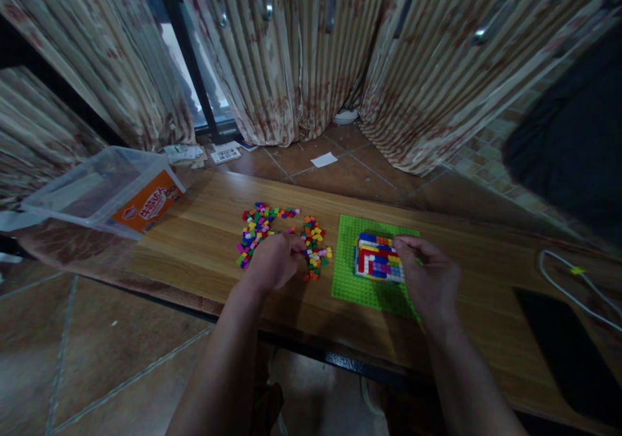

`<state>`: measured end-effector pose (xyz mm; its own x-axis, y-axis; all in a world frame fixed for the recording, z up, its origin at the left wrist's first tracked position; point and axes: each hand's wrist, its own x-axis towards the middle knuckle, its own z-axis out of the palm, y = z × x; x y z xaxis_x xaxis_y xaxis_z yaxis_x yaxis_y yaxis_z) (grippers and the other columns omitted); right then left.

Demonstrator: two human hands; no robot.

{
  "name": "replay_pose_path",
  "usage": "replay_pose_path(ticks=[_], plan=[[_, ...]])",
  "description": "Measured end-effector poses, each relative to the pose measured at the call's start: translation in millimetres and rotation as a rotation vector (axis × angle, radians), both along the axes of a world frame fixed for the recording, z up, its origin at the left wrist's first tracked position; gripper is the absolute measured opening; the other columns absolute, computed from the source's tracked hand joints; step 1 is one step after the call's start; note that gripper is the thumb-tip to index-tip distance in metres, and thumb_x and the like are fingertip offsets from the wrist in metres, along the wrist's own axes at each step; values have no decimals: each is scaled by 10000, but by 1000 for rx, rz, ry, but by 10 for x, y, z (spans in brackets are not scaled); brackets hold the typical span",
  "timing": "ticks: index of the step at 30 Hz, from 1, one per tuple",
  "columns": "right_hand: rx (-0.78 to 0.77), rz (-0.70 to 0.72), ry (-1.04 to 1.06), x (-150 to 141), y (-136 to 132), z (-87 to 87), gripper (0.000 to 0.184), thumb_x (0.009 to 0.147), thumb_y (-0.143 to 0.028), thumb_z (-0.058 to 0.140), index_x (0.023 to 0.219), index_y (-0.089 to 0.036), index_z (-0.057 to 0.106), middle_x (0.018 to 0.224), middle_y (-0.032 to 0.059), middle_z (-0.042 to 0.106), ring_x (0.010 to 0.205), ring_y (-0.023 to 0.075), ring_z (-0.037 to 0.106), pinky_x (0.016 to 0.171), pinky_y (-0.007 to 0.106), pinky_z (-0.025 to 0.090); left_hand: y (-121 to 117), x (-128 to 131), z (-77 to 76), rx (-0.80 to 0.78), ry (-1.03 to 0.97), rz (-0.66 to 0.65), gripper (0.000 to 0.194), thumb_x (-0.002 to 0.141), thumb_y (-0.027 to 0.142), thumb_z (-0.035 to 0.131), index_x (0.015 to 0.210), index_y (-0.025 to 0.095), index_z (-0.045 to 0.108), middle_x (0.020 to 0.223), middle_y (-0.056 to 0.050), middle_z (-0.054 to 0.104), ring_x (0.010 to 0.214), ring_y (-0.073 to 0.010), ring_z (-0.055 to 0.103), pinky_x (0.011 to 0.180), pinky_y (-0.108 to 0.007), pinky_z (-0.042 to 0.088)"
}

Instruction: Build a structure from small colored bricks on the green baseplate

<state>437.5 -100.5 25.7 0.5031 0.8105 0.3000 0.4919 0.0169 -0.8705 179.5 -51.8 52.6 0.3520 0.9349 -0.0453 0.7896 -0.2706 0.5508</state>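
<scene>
A green studded baseplate (pixel 347 261) lies on the wooden table. On it sits a block-shaped build of toy bricks (pixel 379 260) in red, blue, white, yellow and orange. My right hand (pixel 430 277) is at the build's right side, with thumb and fingertips closed at its upper right corner. To the left, loose toy bricks (pixel 315 235) of many colours lie scattered in small heaps. My left hand (pixel 278 258) reaches in among them, fingers drawn together and pointing right. Whether a small brick is between those fingertips is hidden.
A clear plastic box (pixel 92 190) with an orange label stands at the table's left end. A dark flat panel (pixel 566 352) and a white cable (pixel 558 254) lie at the right. Curtains (pixel 301 67) hang behind; papers (pixel 226 154) are on the floor.
</scene>
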Motion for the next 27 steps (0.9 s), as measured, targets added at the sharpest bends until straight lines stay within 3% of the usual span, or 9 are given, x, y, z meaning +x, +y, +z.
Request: replay_pose_path(ticks=[3, 9, 15, 20, 27], plan=[[5, 1, 17, -12, 5, -2, 251, 784, -420, 645, 817, -188, 735, 866, 61, 733, 842, 234, 674, 826, 400, 509, -28, 111, -22, 70, 115, -20, 283, 783, 128, 457, 861, 229, 710, 897, -34, 723, 845, -179, 649, 753, -261, 457], [-15, 11, 54, -15, 6, -20, 242, 779, -419, 655, 822, -195, 738, 868, 54, 733, 837, 230, 673, 811, 394, 505, -58, 210, -67, 107, 296, 72, 238, 803, 153, 453, 855, 215, 678, 855, -55, 711, 842, -205, 666, 728, -282, 468], [-24, 34, 45, -21, 15, -19, 232, 796, -403, 649, 838, -192, 737, 858, 52, 733, 804, 218, 670, 765, 364, 505, -50, 197, -83, 120, 292, 71, 224, 801, 138, 448, 816, 195, 665, 930, -83, 695, 841, -215, 661, 733, -304, 473], [102, 44, -55, -98, -23, 76, 204, 840, -379, 618, 849, -204, 723, 854, 39, 713, 817, 204, 654, 776, 348, 499, -9, 132, -59, 105, 18, 100, 156, 813, 198, 508, 832, 189, 663, 915, -66, 685, 837, -197, 639, 755, -298, 471], [189, 282, -68, -415, -77, 242, 89, 872, -257, 614, 892, -242, 699, 903, 19, 695, 860, 168, 642, 763, 299, 492, -26, 206, -52, -58, -482, -52, 127, 835, 246, 548, 869, 170, 643, 810, -16, 683, 740, -135, 615, 697, -236, 466]])
